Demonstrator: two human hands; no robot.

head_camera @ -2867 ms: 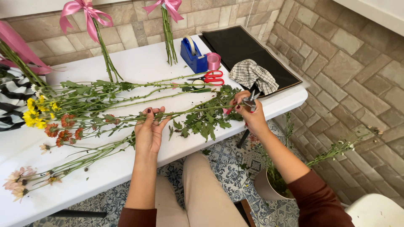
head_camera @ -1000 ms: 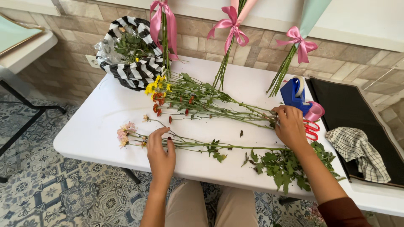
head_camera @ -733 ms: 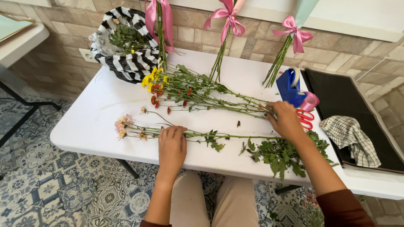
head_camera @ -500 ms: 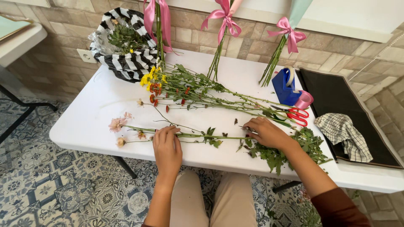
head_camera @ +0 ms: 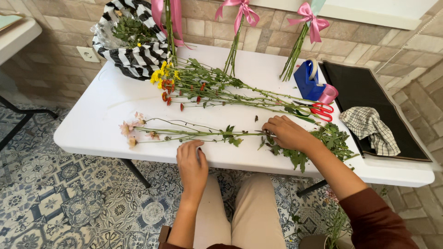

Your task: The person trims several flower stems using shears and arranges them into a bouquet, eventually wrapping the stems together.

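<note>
Head view, now: our right hand (head_camera: 287, 132) lies on the white table (head_camera: 92, 129) with its fingers curled down over the lower ends of the pale pink stems (head_camera: 194, 134), at the heap of stripped leaves (head_camera: 323, 140); whether the fingers truly pinch a stem or only press it we cannot tell. A second ago this hand was up at two o'clock by the red scissors (head_camera: 323, 109) and the blue tape dispenser (head_camera: 308, 82); it has since come down toward five o'clock onto the stems, leaving the scissors lying on the table. Our left hand (head_camera: 191, 162) rests flat at the near table edge, at six o'clock, fingers loose and spread, holding nothing, its fingertips just short of the stems; it has drawn back slightly from where it lay before. The pale pink stems lie crosswise, blooms toward nine o'clock, and they look shifted a little toward us. Beyond them, at twelve o'clock, lies the bunch of yellow and red flowers (head_camera: 184, 85), apart from both hands. We judge the work has passed from the cutting tool to bare-handed handling of the stems.
</note>
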